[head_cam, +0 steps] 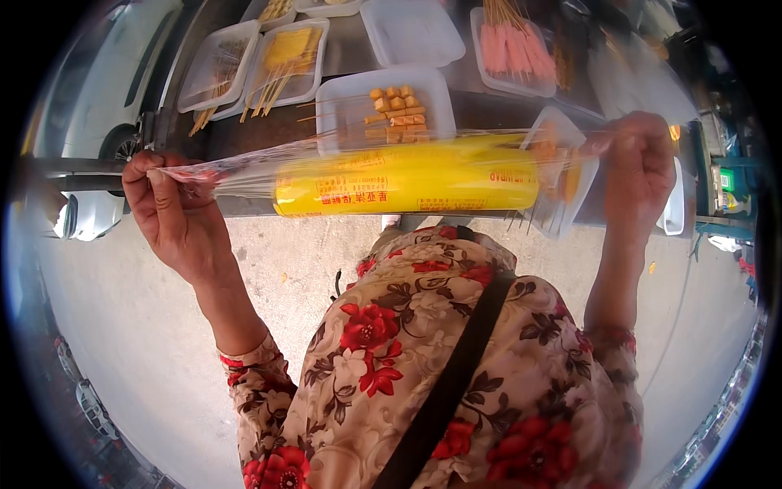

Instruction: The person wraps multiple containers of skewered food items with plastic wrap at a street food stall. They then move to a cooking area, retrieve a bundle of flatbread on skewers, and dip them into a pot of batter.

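Note:
My left hand pinches the gathered edge of a clear sheet of plastic cling film. At the other side my right hand grips the film's far end with its fingers closed. The film is stretched between both hands. Under and behind it lies a yellow printed roll of cling film, near the table's front edge. Beyond the roll, a white plastic tray holds skewered fried tofu cubes and rolls, partly seen through the film. Close to my right hand, another white tray holds orange-brown skewered food.
Farther back are trays with yellow skewered sheets, pink skewers and thin sticks, plus a bare white tray. A metal rail runs at the left, with a parked car beyond. Bottles stand at the far right.

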A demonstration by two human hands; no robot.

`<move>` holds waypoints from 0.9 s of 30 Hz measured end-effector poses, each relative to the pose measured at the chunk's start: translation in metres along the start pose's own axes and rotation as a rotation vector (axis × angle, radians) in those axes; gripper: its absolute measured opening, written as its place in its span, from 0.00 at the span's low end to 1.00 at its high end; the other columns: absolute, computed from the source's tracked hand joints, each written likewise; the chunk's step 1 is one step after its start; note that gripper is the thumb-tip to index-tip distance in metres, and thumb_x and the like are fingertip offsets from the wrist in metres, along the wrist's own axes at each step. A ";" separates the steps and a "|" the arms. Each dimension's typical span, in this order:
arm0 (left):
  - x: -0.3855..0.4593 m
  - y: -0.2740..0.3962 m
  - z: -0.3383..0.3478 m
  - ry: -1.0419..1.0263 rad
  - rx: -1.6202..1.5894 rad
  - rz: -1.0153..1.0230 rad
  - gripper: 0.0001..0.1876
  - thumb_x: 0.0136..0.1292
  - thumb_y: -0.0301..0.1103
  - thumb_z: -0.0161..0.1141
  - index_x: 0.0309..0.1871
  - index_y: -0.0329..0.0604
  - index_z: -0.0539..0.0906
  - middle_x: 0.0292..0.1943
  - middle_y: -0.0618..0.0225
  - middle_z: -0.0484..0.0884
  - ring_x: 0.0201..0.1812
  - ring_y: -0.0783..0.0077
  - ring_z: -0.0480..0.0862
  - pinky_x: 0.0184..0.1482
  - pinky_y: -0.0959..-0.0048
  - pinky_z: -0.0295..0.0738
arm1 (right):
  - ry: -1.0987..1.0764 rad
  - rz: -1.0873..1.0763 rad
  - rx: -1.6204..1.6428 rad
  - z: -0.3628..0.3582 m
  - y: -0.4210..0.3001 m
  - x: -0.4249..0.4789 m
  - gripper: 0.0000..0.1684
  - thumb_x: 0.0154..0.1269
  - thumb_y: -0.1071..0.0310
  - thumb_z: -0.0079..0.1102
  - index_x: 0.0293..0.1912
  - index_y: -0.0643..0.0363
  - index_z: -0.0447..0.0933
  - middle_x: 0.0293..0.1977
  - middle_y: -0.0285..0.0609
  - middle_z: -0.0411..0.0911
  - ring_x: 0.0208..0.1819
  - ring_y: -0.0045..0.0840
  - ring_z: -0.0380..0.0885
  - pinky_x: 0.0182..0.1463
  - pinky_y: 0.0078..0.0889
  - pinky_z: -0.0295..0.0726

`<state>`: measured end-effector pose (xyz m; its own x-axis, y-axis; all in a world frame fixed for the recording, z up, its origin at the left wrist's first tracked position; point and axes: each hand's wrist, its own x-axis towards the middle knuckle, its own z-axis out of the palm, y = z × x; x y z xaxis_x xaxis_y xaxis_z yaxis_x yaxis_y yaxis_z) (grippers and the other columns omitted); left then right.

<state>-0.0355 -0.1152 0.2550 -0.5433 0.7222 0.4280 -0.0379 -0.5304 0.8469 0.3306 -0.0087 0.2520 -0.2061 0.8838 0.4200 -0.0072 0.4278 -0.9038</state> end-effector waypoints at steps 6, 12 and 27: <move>0.011 0.005 0.004 -0.123 -0.008 0.007 0.06 0.69 0.29 0.46 0.45 0.39 0.70 0.35 0.67 0.74 0.34 0.79 0.78 0.40 0.75 0.80 | 0.118 -0.015 0.096 -0.011 -0.002 0.004 0.06 0.66 0.71 0.52 0.41 0.62 0.69 0.28 0.39 0.76 0.32 0.21 0.76 0.39 0.24 0.77; 0.019 -0.005 0.002 -0.098 0.052 -0.026 0.06 0.70 0.29 0.45 0.46 0.39 0.70 0.36 0.65 0.72 0.33 0.75 0.77 0.41 0.72 0.80 | 0.067 -0.040 -0.104 -0.014 -0.002 0.009 0.08 0.66 0.70 0.52 0.42 0.63 0.69 0.29 0.42 0.76 0.32 0.22 0.76 0.41 0.28 0.75; 0.027 0.012 0.006 -0.181 0.066 0.117 0.07 0.70 0.29 0.43 0.45 0.37 0.69 0.35 0.58 0.76 0.33 0.71 0.78 0.38 0.72 0.78 | 0.152 -0.031 -0.233 -0.019 -0.011 0.004 0.09 0.67 0.64 0.49 0.42 0.58 0.71 0.28 0.38 0.77 0.32 0.19 0.76 0.43 0.19 0.73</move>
<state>-0.0453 -0.0992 0.2783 -0.3810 0.7288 0.5690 0.0746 -0.5892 0.8046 0.3486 -0.0064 0.2651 -0.0603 0.8803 0.4705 0.2176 0.4717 -0.8545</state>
